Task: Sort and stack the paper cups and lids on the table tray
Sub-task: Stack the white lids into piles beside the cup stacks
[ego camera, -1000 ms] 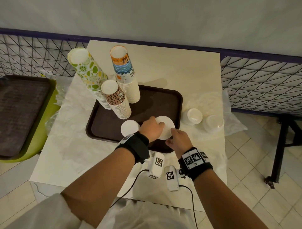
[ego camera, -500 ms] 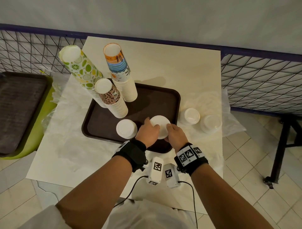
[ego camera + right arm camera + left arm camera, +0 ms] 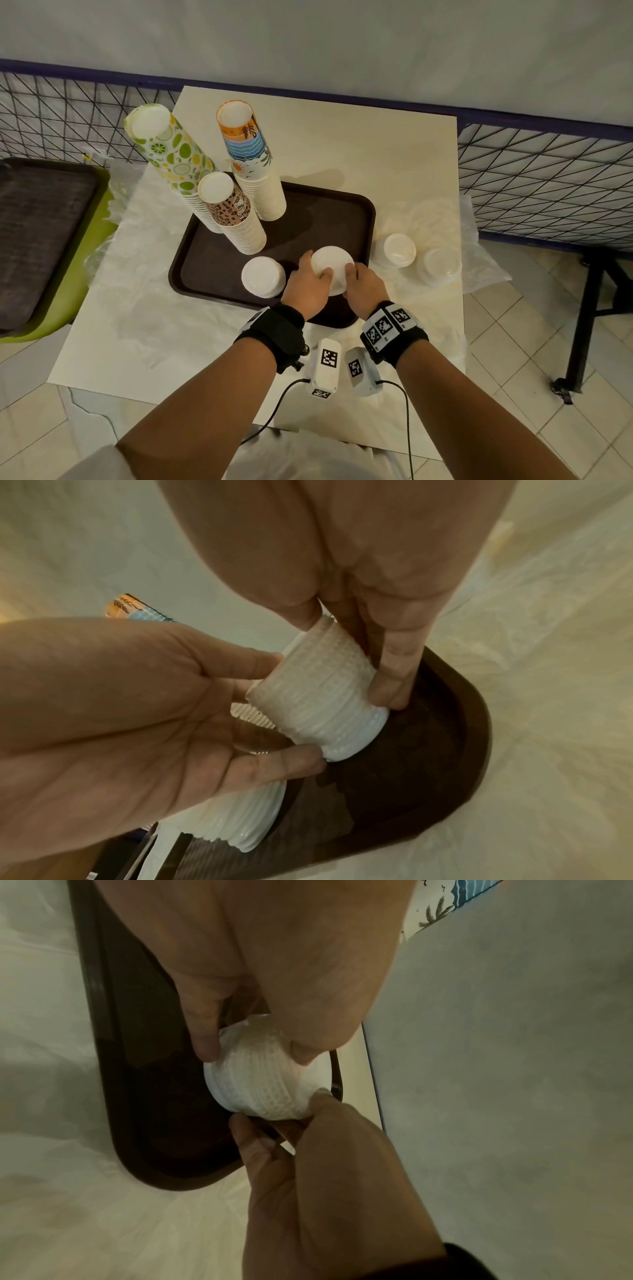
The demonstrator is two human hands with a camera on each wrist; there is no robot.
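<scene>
Both hands hold one stack of white lids (image 3: 331,268) (image 3: 260,1080) (image 3: 318,693) just above the front right part of the dark brown tray (image 3: 363,212). My left hand (image 3: 305,284) grips its left side with thumb and fingers. My right hand (image 3: 359,284) pinches its right side. A second white lid stack (image 3: 263,277) (image 3: 240,821) stands on the tray to the left. Three tall cup stacks rise at the tray's back left: lime-print (image 3: 168,154), beach-print (image 3: 250,150) and leopard-print (image 3: 229,209).
Two more lid stacks (image 3: 397,250) (image 3: 440,265) lie on crinkled clear plastic (image 3: 479,267) right of the tray. A green chair carrying another dark tray (image 3: 41,219) stands to the left. Wire mesh fencing (image 3: 548,185) runs behind the cream table (image 3: 376,144).
The lid stack and both hands have sunk closer to the tray. My right hand moved up from the stack's near edge to grip its right side.
</scene>
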